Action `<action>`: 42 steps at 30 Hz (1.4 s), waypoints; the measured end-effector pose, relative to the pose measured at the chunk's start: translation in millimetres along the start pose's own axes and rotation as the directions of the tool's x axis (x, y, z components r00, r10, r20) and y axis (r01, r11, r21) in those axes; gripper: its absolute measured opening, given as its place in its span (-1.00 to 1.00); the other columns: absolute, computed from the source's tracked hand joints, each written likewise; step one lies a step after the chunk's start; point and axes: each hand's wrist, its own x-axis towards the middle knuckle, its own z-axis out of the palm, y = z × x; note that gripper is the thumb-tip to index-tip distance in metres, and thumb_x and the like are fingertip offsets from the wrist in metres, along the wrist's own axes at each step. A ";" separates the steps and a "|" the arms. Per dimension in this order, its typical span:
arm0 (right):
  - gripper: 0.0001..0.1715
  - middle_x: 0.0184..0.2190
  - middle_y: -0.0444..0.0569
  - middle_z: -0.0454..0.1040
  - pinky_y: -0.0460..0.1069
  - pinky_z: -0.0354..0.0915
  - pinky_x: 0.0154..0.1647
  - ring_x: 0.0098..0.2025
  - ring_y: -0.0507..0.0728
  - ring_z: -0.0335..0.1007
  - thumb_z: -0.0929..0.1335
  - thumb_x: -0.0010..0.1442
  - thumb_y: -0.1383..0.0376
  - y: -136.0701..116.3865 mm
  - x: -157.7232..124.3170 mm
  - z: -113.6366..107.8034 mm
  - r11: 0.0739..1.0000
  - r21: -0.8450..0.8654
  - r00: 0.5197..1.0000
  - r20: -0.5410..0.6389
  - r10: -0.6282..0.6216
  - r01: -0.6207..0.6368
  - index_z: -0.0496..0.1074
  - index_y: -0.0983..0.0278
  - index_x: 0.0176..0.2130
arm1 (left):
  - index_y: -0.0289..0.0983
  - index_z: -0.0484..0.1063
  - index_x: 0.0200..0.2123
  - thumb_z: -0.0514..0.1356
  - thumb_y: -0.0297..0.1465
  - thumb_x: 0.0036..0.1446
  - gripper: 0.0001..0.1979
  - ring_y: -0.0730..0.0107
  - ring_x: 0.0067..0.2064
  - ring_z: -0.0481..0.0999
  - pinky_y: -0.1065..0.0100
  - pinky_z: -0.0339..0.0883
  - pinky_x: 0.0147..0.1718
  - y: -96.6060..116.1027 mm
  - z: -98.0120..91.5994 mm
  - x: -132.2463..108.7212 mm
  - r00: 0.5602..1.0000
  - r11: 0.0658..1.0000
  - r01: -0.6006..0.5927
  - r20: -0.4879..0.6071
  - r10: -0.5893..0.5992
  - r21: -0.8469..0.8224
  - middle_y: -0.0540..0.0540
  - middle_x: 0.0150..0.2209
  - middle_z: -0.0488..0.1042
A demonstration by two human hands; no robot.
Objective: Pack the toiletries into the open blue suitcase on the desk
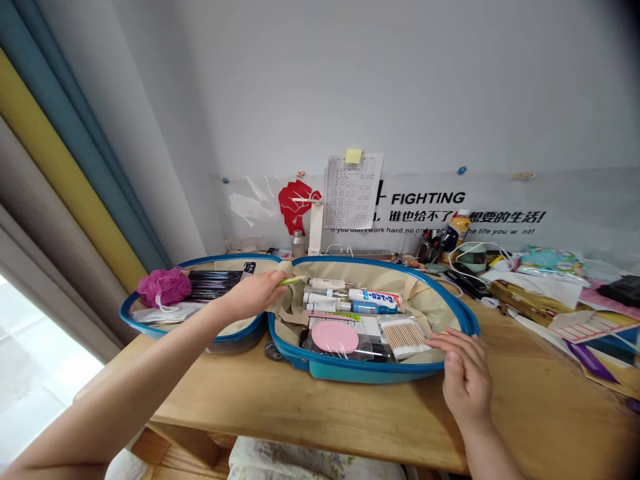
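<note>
table (350, 413), slim item (293, 281) — greenish, seemingly straight

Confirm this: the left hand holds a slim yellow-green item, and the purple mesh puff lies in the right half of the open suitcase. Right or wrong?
Wrong on one point: the head view shows the purple mesh puff in the left half of the open suitcase. The left hand does hold a slim yellow-green item.

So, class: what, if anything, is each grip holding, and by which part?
The left grip holds a green stick by one end; the right grip lies over the case rim, any hold unclear.
</note>
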 end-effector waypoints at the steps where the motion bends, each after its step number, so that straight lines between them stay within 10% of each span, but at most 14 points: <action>1: -0.57 -0.30 0.01 0.58 0.24 0.17 0.19 -0.04 0.22 0.46 0.15 0.35 0.22 -0.1 0.0 -0.1 1.000 -0.001 1.000 0.001 -0.005 0.005 0.55 0.18 -0.30 | -0.21 0.27 0.15 -0.13 -0.21 0.38 -0.59 0.13 0.09 0.49 0.24 0.32 0.05 13.8 1.1 6.9 0.995 0.996 -0.094 0.016 0.094 -0.002 -0.18 0.09 0.48; 5: -0.59 -0.29 0.00 0.58 0.22 0.17 0.17 -0.03 0.21 0.45 0.16 0.35 0.26 -1.3 0.6 -0.8 1.000 0.008 1.000 -0.006 -0.028 0.028 0.55 0.18 -0.29 | -0.28 0.29 0.14 -0.03 -0.28 0.36 -0.63 0.07 0.09 0.49 0.19 0.33 0.05 56.5 15.6 36.4 0.939 0.946 -0.324 0.128 0.318 0.025 -0.27 0.07 0.46; 14: -0.59 -0.29 -0.01 0.58 0.22 0.17 0.18 -0.02 0.21 0.45 0.16 0.34 0.26 -2.2 1.2 -1.8 1.000 -0.002 1.000 0.003 -0.023 0.023 0.55 0.18 -0.28 | -0.28 0.36 0.08 0.12 -0.26 0.29 -0.64 0.08 0.03 0.53 0.20 0.39 -0.02 87.0 46.2 69.1 0.887 0.917 -0.398 0.250 0.388 -0.012 -0.29 0.03 0.49; 42: -0.58 -0.30 0.01 0.58 0.22 0.17 0.17 -0.03 0.22 0.46 0.15 0.36 0.27 -2.0 2.4 -0.7 0.998 -0.007 0.998 -0.002 -0.055 0.055 0.53 0.20 -0.30 | -0.17 0.13 0.37 -0.09 -0.28 0.38 -0.47 0.15 0.40 0.13 0.19 0.08 0.32 65.2 36.3 36.6 0.863 0.904 -0.346 0.292 0.411 -0.249 -0.09 0.41 0.09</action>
